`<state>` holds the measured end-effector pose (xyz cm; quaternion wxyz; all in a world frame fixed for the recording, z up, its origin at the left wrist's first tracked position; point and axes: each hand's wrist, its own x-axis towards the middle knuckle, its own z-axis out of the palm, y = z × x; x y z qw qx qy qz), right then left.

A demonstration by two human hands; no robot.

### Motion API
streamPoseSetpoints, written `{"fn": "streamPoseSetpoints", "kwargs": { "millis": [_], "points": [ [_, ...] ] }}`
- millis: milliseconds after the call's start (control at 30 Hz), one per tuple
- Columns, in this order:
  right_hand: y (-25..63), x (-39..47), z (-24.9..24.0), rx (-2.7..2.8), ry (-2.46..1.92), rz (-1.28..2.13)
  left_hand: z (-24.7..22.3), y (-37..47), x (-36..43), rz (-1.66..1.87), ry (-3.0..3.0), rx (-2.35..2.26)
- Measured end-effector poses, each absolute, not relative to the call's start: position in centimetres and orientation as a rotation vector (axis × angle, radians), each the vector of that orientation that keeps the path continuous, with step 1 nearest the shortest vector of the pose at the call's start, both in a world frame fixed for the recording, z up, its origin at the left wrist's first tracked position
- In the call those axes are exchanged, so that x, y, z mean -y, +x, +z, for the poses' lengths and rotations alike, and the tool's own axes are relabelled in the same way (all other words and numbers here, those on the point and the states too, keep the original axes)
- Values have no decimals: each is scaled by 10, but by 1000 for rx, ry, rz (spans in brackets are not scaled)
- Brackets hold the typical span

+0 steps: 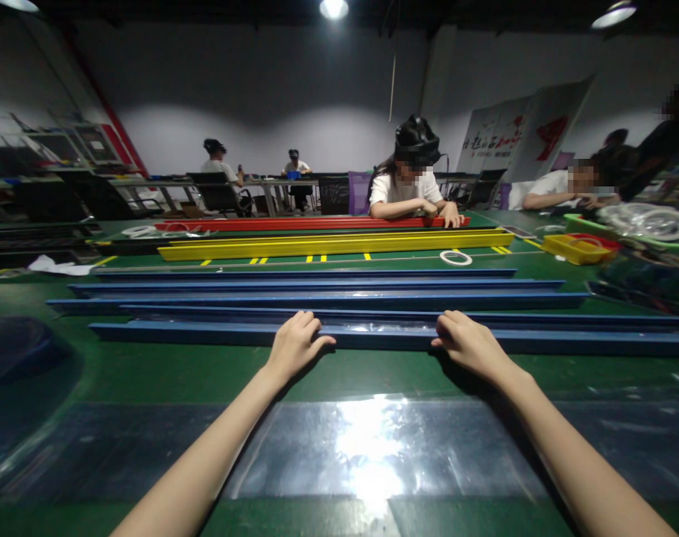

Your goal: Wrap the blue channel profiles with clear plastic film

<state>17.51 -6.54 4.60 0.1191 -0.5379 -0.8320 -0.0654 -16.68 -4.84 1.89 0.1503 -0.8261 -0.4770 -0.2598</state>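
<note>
A long blue channel strip (384, 341) lies across the green table in front of me, with clear, shiny film (373, 326) along its inside. My left hand (295, 344) is curled over the strip near its middle, thumb pointing inward along the near wall. Further right, my right hand (469, 343) grips the same strip with bent fingers; part of its fingertips is hidden. Nearer to me, beneath my forearms, a wide band of transparent plastic sheet (305, 447) lies flat and reflects the lamp.
Behind the strip lie more blue channels (328, 300), then yellow channels (339, 245) and red ones (294, 224). A white ring (455, 258) and a yellow tray (577, 250) are to the right. A co-worker (409, 179) leans on the far edge.
</note>
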Motion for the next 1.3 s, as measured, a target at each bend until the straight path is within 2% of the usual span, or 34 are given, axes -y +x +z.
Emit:
{"fn": "streamPoseSetpoints", "kwargs": {
  "millis": [400,733,933,1200,1300],
  "points": [
    [179,65,50,2454,-1655,-233,24,-162,49,-667,-2413,1318],
    [210,65,63,2418,-1894,-84,31,-160,48,-707,-2631,1245],
    [242,63,59,2304,-2006,37,48,-176,48,-516,-2694,1377],
    [264,51,65,2312,-1972,476,50,-220,55,-512,-2628,1555],
    [255,49,65,2389,-2029,350,45,-234,58,-522,-2595,1610]
  ]
}}
